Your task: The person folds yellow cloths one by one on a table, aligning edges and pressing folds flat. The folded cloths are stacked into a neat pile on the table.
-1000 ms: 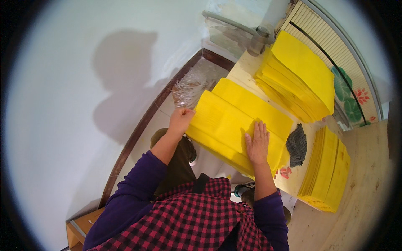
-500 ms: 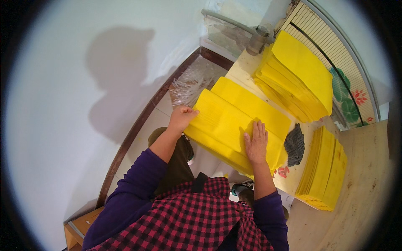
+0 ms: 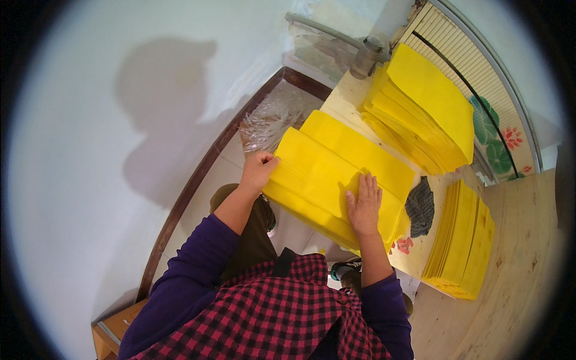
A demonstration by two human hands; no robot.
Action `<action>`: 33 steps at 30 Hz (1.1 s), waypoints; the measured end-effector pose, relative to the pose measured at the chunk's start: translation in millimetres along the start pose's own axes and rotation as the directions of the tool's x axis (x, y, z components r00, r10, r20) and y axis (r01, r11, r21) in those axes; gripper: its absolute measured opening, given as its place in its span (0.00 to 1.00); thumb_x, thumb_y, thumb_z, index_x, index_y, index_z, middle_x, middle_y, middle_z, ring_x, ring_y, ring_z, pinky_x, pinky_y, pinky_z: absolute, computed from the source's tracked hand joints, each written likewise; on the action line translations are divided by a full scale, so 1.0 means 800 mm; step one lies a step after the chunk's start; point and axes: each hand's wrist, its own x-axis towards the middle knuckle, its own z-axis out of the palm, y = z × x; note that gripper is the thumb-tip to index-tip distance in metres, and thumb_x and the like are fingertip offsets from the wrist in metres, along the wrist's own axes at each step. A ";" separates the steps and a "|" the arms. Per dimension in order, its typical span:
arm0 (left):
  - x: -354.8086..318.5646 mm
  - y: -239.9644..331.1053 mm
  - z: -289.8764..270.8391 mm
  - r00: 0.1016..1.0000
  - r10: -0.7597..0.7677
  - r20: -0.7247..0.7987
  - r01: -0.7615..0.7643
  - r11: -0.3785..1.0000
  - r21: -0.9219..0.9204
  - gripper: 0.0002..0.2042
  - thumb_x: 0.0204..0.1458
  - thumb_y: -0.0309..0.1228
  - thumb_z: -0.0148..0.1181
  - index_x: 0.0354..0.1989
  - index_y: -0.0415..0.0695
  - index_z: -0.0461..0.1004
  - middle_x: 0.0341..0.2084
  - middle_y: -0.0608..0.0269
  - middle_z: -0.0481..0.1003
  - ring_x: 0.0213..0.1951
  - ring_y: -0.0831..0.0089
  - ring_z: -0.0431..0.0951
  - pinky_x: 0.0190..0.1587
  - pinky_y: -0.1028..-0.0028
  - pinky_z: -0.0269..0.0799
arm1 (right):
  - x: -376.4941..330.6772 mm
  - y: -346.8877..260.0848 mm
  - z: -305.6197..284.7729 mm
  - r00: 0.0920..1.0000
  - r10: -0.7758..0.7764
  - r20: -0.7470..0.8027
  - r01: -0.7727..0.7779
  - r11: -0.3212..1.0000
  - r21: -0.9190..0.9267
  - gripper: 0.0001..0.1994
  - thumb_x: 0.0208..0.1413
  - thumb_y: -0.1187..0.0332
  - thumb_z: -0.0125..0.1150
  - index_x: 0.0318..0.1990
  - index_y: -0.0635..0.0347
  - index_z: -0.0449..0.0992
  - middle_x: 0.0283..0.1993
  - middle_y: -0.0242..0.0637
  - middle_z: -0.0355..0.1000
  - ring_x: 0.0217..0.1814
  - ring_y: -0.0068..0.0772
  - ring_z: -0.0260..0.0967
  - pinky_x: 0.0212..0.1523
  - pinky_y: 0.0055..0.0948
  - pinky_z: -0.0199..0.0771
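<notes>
A stack of yellow felt-like sheets (image 3: pixel 360 147) lies in front of me, its near part hanging over the table's edge. The top yellow sheet (image 3: pixel 309 171) is folded over, leaving a band of yellow beyond its far edge. At its left end, my left hand (image 3: pixel 258 174) is closed, with thumb and fingers pinching the corner. My right hand (image 3: pixel 365 207) rests flat on the yellow cloth near its right end, fingers stretched out and holding nothing. Just right of that hand is a crumpled dark grey cloth (image 3: pixel 420 206).
Behind stands a tall pile of yellow sheets (image 3: pixel 429 102), with another yellow pile (image 3: pixel 462 240) at the right. A grey-brown cup (image 3: pixel 366 58) stands at the table's (image 3: pixel 345 99) far corner. Clear crinkled plastic (image 3: pixel 273 120) lies by the wall. A cardboard box (image 3: pixel 117 324) sits lower left.
The whole view has shifted very slightly. Both hands keep their places on the yellow sheet, and the sheet's fold looks the same.
</notes>
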 end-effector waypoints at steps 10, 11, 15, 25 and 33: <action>0.002 -0.003 0.002 0.990 0.126 -0.068 -0.111 0.974 0.197 0.06 0.52 0.28 0.58 0.33 0.39 0.73 0.28 0.65 0.73 0.31 0.76 0.71 0.37 0.75 0.66 | -0.002 -0.002 0.000 1.000 0.014 -0.001 -0.014 0.999 -0.031 0.30 0.58 0.53 0.52 0.64 0.60 0.60 0.71 0.47 0.50 0.74 0.47 0.41 0.71 0.49 0.37; 0.000 0.001 0.004 0.986 0.144 -0.082 -0.118 0.957 0.263 0.06 0.52 0.28 0.58 0.35 0.39 0.73 0.31 0.62 0.74 0.34 0.73 0.73 0.40 0.74 0.68 | -0.002 -0.001 0.001 1.000 0.008 -0.011 -0.008 1.000 -0.023 0.30 0.58 0.53 0.52 0.64 0.60 0.60 0.71 0.47 0.50 0.74 0.47 0.41 0.71 0.49 0.37; -0.020 0.032 0.022 0.790 0.612 -0.045 -0.464 0.643 0.609 0.15 0.50 0.29 0.56 0.47 0.43 0.70 0.52 0.51 0.68 0.56 0.54 0.65 0.59 0.58 0.58 | -0.004 -0.002 0.003 0.999 0.003 -0.035 -0.003 1.000 -0.009 0.30 0.58 0.52 0.51 0.64 0.60 0.60 0.71 0.47 0.50 0.74 0.47 0.42 0.71 0.49 0.37; -0.038 0.057 0.153 0.765 0.350 0.541 -0.643 0.365 0.673 0.30 0.59 0.44 0.47 0.67 0.44 0.53 0.69 0.54 0.48 0.71 0.60 0.42 0.70 0.56 0.33 | -0.005 -0.006 0.003 0.999 0.003 -0.043 -0.005 0.999 -0.034 0.30 0.59 0.51 0.50 0.64 0.60 0.60 0.71 0.47 0.50 0.74 0.46 0.43 0.71 0.48 0.36; -0.024 0.036 0.151 0.815 0.267 0.514 -0.577 0.300 0.760 0.31 0.59 0.47 0.45 0.67 0.43 0.53 0.69 0.56 0.49 0.71 0.64 0.43 0.70 0.58 0.31 | -0.008 -0.005 -0.004 1.000 0.005 -0.016 -0.005 1.000 0.011 0.31 0.59 0.52 0.50 0.64 0.63 0.60 0.70 0.49 0.51 0.74 0.47 0.42 0.71 0.47 0.36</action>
